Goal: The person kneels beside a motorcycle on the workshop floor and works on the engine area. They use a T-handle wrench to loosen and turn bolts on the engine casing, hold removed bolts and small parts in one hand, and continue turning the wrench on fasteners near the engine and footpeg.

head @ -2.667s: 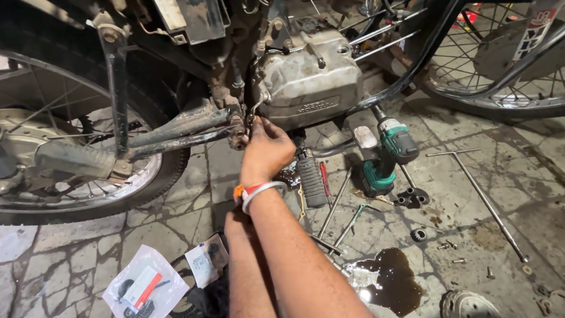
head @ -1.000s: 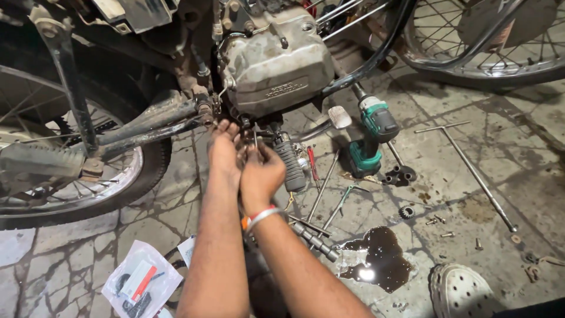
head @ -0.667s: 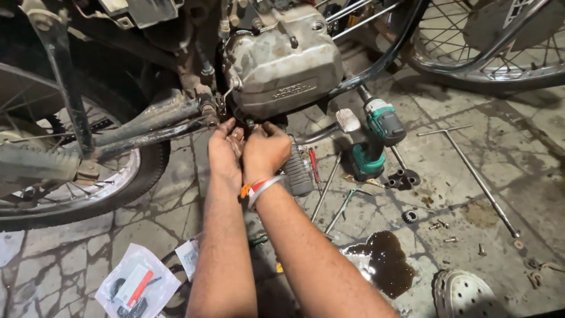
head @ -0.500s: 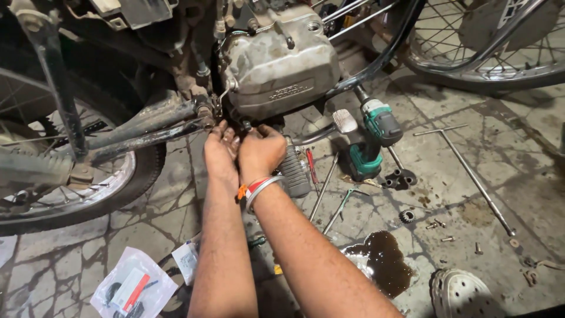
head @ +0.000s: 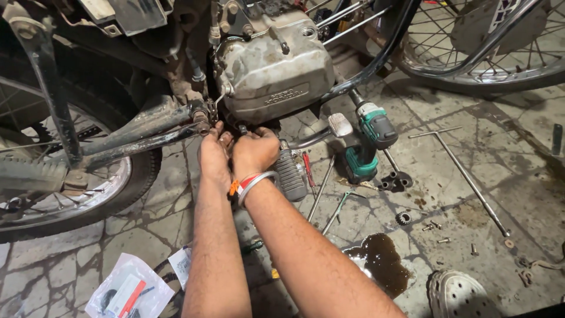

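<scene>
Both hands, left hand (head: pixel 215 156) and right hand (head: pixel 254 154), crowd the gap under the engine case (head: pixel 273 70). Swingarm (head: pixel 138 126) blocks left; footpeg (head: pixel 291 174) and cordless drill (head: pixel 368 141) block right. Open floor (head: pixel 141 218) lies below-left. Oil puddle (head: pixel 379 265), T-wrench (head: pixel 465 176) and loose bolts (head: pixel 435 227) clutter the right.

Single head-worn view, looking steeply down, close over motorcycle engine (head: pixel 276 70) and stone floor (head: pixel 471 153)

Stone floor (head: pixel 518 147) with drill (head: pixel 368 144), T-wrench (head: pixel 465 176), oil puddle (head: pixel 379 262)

Green cordless drill (head: pixel 368 144), dark oil puddle (head: pixel 379 268), long T-handle wrench (head: pixel 465 176) on stone floor (head: pixel 147 218).
</scene>
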